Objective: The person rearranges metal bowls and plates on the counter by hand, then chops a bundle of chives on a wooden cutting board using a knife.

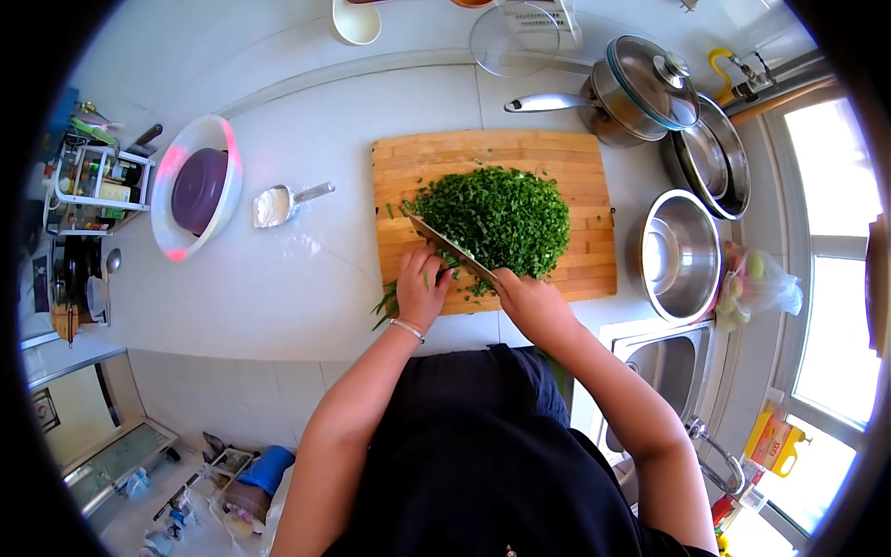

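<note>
A heap of finely chopped green chives (501,218) covers the middle of a wooden cutting board (587,232). My right hand (534,302) is closed around the handle of a kitchen knife (455,249), its blade slanting to the upper left along the heap's near edge. Beside the blade, my left hand (422,286), with a bracelet at the wrist, curls its fingers over a bunch of uncut chive stalks (386,303). Stalk ends poke out left of that hand. The fingertips are partly hidden near the blade.
Left of the board lie a scoop of white powder (274,206) and a pale basin (167,209) holding a purple bowl (200,192). To the right are a lidded saucepan (626,107), a steel bowl (682,255) and a sink (664,362). A spice rack (102,200) stands far left.
</note>
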A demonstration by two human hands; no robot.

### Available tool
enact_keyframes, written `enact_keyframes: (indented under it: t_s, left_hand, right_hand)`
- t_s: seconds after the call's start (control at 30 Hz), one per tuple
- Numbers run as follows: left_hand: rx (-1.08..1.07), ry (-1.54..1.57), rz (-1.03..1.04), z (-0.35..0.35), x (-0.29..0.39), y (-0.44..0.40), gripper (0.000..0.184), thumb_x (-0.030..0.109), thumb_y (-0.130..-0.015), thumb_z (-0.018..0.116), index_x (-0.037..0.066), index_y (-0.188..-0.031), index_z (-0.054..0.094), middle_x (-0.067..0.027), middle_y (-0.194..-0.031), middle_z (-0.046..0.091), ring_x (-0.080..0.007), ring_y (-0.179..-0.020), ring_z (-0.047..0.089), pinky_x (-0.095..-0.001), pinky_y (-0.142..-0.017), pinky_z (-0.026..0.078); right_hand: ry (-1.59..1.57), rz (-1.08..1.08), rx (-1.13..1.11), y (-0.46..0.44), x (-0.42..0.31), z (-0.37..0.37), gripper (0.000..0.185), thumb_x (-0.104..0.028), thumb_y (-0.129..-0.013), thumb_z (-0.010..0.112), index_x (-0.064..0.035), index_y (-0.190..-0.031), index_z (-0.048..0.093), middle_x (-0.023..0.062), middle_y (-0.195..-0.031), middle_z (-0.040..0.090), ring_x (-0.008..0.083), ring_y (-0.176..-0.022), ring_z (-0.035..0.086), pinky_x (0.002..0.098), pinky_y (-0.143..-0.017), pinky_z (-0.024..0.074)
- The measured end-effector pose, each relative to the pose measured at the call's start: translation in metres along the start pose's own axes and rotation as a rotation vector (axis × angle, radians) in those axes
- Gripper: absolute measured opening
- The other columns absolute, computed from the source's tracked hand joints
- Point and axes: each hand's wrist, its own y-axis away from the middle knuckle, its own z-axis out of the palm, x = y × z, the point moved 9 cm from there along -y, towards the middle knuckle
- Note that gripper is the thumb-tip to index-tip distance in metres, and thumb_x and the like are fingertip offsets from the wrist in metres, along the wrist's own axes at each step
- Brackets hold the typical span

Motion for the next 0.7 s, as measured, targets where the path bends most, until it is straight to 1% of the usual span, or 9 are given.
enact_keyframes:
  t_s: [0.1, 0.17, 0.23, 0.27, 0.33, 0.37, 0.53, 0.6, 0.7]
  left_hand:
    - [0.003, 0.035, 0.029, 0.001, 0.001, -0.001, 0.022, 0.004, -0.068, 0.075, 0.005, -0.081, 0.058, -0.0101, -0.087, 0.054, -0.0321, -0.085, 0.052, -0.0419, -0.075, 0.044]
    - [-0.064, 0.022, 0.035, 0.005, -0.001, 0.001, 0.025, 0.003, -0.067, 0.075, 0.005, -0.084, 0.057, -0.0109, -0.098, 0.056, -0.0318, -0.089, 0.054, -0.0404, -0.078, 0.046]
    - [-0.081, 0.022, 0.049, 0.005, -0.003, 0.002, 0.024, 0.002, -0.068, 0.073, 0.004, -0.085, 0.057, -0.0111, -0.097, 0.056, -0.0319, -0.089, 0.054, -0.0404, -0.078, 0.046]
    - [-0.094, 0.023, 0.071, 0.005, -0.001, 0.001, 0.022, 0.002, -0.069, 0.072, 0.004, -0.085, 0.057, -0.0113, -0.097, 0.056, -0.0319, -0.088, 0.054, -0.0404, -0.078, 0.046]
    - [-0.097, 0.044, 0.089, 0.000, 0.004, 0.002, 0.021, 0.001, -0.069, 0.071, 0.004, -0.086, 0.058, -0.0116, -0.097, 0.055, -0.0322, -0.088, 0.053, -0.0406, -0.079, 0.046]
    - [-0.100, 0.063, 0.105, -0.002, 0.007, 0.002, 0.020, 0.000, -0.070, 0.069, 0.003, -0.086, 0.058, -0.0119, -0.098, 0.055, -0.0324, -0.088, 0.053, -0.0407, -0.079, 0.046]
    - [-0.081, 0.065, 0.079, 0.002, -0.001, 0.005, 0.019, 0.000, -0.070, 0.069, 0.002, -0.087, 0.059, -0.0123, -0.098, 0.055, -0.0326, -0.090, 0.053, -0.0411, -0.080, 0.046]
    - [-0.058, 0.074, 0.078, 0.000, -0.001, 0.004, 0.019, 0.001, -0.070, 0.071, 0.002, -0.086, 0.061, -0.0122, -0.097, 0.055, -0.0324, -0.092, 0.054, -0.0410, -0.080, 0.045]
    - [-0.049, 0.096, 0.053, 0.000, -0.002, 0.003, 0.017, -0.001, -0.070, 0.070, 0.002, -0.083, 0.059, -0.0122, -0.096, 0.055, -0.0326, -0.091, 0.054, -0.0408, -0.080, 0.045]
  right_hand:
    - [0.074, 0.018, -0.058, 0.000, -0.002, 0.002, 0.015, -0.015, -0.091, 0.050, -0.0080, -0.105, 0.051, 0.0180, -0.076, 0.065, 0.0386, -0.071, 0.066, 0.0504, -0.064, 0.0525]
    - [0.103, 0.038, -0.094, -0.006, -0.003, 0.012, 0.016, -0.014, -0.091, 0.050, -0.0078, -0.105, 0.050, 0.0179, -0.078, 0.066, 0.0385, -0.072, 0.066, 0.0501, -0.064, 0.0529]
    - [0.172, 0.061, -0.129, -0.019, -0.004, 0.036, 0.025, -0.014, -0.091, 0.050, -0.0075, -0.115, 0.050, 0.0194, -0.074, 0.064, 0.0392, -0.071, 0.066, 0.0507, -0.064, 0.0524]
    - [0.171, 0.063, -0.130, -0.023, -0.006, 0.044, 0.025, -0.014, -0.091, 0.050, -0.0075, -0.115, 0.050, 0.0194, -0.074, 0.064, 0.0392, -0.071, 0.066, 0.0507, -0.064, 0.0524]
    - [0.171, 0.020, -0.050, -0.032, -0.012, 0.048, 0.019, -0.011, -0.089, 0.052, -0.0084, -0.107, 0.050, 0.0180, -0.081, 0.067, 0.0365, -0.073, 0.068, 0.0485, -0.063, 0.0541]
    - [0.101, -0.036, 0.019, -0.032, -0.013, 0.041, 0.023, -0.011, -0.088, 0.052, -0.0081, -0.111, 0.051, 0.0180, -0.081, 0.066, 0.0376, -0.072, 0.067, 0.0492, -0.063, 0.0537]
    - [0.018, -0.031, 0.031, -0.009, -0.008, 0.014, 0.025, -0.012, -0.089, 0.050, -0.0076, -0.114, 0.051, 0.0170, -0.079, 0.066, 0.0396, -0.071, 0.066, 0.0506, -0.064, 0.0531]
    - [0.098, 0.044, -0.101, -0.002, -0.009, 0.009, 0.021, -0.012, -0.090, 0.049, -0.0071, -0.110, 0.051, 0.0172, -0.079, 0.066, 0.0394, -0.073, 0.066, 0.0505, -0.065, 0.0531]
    - [0.131, 0.071, -0.153, -0.005, -0.006, 0.018, 0.017, -0.012, -0.090, 0.050, -0.0067, -0.106, 0.050, 0.0176, -0.079, 0.066, 0.0389, -0.076, 0.067, 0.0500, -0.065, 0.0533]
